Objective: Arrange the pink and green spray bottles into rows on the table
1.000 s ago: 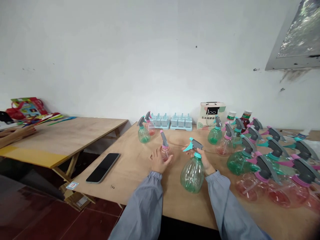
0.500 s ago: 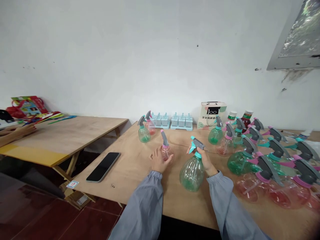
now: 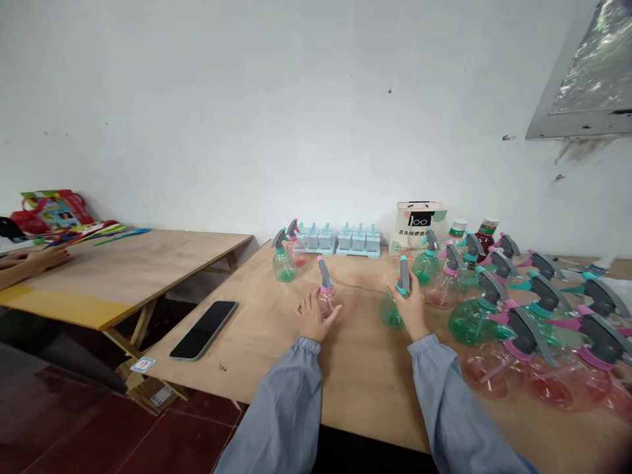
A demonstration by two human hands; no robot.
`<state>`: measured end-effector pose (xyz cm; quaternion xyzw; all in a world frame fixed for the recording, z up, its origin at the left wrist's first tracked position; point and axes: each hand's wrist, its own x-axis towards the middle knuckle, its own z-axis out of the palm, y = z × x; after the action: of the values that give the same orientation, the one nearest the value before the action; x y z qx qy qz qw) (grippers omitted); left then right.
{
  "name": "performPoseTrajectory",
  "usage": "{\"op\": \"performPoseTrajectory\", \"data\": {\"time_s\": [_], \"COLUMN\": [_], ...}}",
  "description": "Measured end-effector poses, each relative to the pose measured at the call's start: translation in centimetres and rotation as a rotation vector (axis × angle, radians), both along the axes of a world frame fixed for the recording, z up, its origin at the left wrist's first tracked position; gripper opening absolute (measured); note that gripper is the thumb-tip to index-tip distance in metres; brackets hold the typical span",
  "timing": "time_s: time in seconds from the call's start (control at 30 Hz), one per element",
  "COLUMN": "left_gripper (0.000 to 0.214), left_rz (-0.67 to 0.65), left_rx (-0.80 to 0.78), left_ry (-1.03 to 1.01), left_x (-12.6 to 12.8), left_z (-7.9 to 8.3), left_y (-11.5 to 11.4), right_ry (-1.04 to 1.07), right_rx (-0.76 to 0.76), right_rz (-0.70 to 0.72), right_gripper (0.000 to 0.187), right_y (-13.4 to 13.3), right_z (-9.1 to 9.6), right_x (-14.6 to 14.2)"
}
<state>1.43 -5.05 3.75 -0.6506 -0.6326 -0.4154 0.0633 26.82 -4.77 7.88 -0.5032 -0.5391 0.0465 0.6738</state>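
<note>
My left hand point(image 3: 315, 317) rests on the table, curled round a pink spray bottle point(image 3: 327, 297) with a grey and pink trigger head. To its right, my right hand point(image 3: 411, 307) grips a green spray bottle point(image 3: 390, 312) at the neck, under its grey and teal head. Much of that bottle's body is behind the hand. A green spray bottle point(image 3: 285, 264) and a pink one point(image 3: 297, 250) stand farther back on the left. On the right several more spray bottles point(image 3: 474, 319), green and pink, stand close together.
A black phone point(image 3: 203, 330) lies at the table's left. Light blue ice-pop moulds point(image 3: 359, 241), a paper bag point(image 3: 417, 227) and a dark red bottle point(image 3: 486, 237) stand by the wall. Another person's arm point(image 3: 37, 263) rests on the separate left table point(image 3: 148, 263).
My right hand has moved the green spray bottle back, away from me, and turned it so its head points away. My left hand and the pink bottle have stayed put.
</note>
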Motion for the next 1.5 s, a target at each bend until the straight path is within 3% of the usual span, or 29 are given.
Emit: {"op": "performPoseTrajectory", "data": {"time_s": [0.13,0.2,0.33,0.47,0.73,0.9,1.03,1.27,1.5], "left_gripper": [0.073,0.074,0.075,0.073,0.072,0.072,0.07,0.071,0.072], "left_rz": [-0.006,-0.016,-0.031,-0.014,-0.021,-0.029,-0.02,-0.067,-0.194], "left_rx": [-0.01,-0.016,-0.03,-0.013,0.026,0.021,0.002,-0.061,-0.103], "left_ry": [-0.004,0.0,0.0,-0.003,-0.004,0.013,0.006,-0.036,-0.069], "left_x": [-0.1,-0.3,-0.4,-0.1,-0.2,-0.4,-0.1,0.0,0.0], "left_z": [-0.1,-0.2,-0.2,0.0,-0.5,-0.4,-0.1,0.4,0.4], "left_y": [0.1,0.2,0.3,0.2,0.3,0.3,0.1,-0.1,-0.3], "right_ry": [-0.152,-0.288,-0.489,-0.539,-0.503,-0.466,-0.423,-0.389,-0.286], "right_rx": [0.283,0.308,0.123,-0.054,-0.219,-0.259,-0.274,-0.233,-0.165], "right_rz": [-0.245,-0.359,-0.392,-0.385,-0.528,-0.543,-0.541,-0.452,-0.347], "right_gripper": [0.057,0.057,0.073,0.084,0.088,0.092,0.089,0.092,0.097], "right_y": [0.7,0.5,-0.4,0.0,7.2,10.9,12.1,11.5,10.8], "right_z": [-1.9,-3.2,-5.4,-6.3,-6.0,-5.7,-5.5,-5.5,-5.6], "right_x": [0.0,0.1,0.1,0.3,1.9,2.5,2.5,2.9,3.1]}}
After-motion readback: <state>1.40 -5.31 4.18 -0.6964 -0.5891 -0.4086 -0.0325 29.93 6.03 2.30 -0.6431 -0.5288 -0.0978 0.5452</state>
